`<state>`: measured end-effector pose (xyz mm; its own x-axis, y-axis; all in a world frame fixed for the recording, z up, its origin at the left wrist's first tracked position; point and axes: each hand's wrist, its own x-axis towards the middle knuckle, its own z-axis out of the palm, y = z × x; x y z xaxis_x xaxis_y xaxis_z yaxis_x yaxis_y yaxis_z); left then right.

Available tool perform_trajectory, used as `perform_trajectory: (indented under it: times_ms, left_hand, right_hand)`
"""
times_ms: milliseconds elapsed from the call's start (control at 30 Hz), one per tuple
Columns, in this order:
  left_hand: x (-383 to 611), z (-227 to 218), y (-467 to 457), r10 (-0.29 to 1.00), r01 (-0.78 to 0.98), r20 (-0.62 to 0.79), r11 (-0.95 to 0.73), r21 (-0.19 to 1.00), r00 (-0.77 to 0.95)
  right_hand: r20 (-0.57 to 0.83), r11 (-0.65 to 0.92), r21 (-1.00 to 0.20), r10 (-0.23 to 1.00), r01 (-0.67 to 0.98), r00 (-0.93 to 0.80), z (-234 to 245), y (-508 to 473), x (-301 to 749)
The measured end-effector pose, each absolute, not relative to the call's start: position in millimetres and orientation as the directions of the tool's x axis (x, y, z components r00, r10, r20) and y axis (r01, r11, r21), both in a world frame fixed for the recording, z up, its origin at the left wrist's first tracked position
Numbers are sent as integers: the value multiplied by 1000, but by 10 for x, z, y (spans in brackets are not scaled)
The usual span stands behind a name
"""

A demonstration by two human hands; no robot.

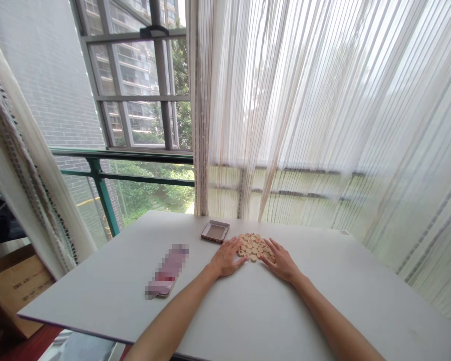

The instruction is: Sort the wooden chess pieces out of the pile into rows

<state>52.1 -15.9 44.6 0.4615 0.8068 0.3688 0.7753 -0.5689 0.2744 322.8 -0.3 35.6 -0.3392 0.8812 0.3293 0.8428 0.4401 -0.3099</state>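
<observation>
Left hand (225, 258) and right hand (280, 261) are both palm-down with fingers loosely spread, cupping the sides of a flat cluster of round, light-wood pieces (251, 246), not gripping any. That bunch sits mid-table on the smooth white table (248, 313). Just behind the left hand there's a shallow, square brown open box (215, 231), then a sheer, striped white curtain (304, 110) beyond.

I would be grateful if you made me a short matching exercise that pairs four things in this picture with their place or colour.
Things:
1. Round tan pieces
2. Shallow square box
3. Table
4. Railing

Descriptions:
A. White
B. Near the table's far edge
C. Dark green
D. Between the left hand and the right hand

Pairs: 1-D, 2-B, 3-A, 4-C
</observation>
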Motion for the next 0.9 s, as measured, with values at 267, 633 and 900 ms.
perform_trajectory:
  times_ms: [267,633,900]
  left_hand:
    - [399,479,-663,694,683,440,-698,217,570]
    - [409,399,-629,779,766,288,-616,186,557]
    - [640,445,-725,724,700,240,-689,189,647]
  right_hand:
    - [500,528,-309,798,791,-337,297,-502,3392]
    - [450,481,-253,827,839,-339,339,-582,3343]
    - [436,617,-192,750,763,-497,391,-632,3182]
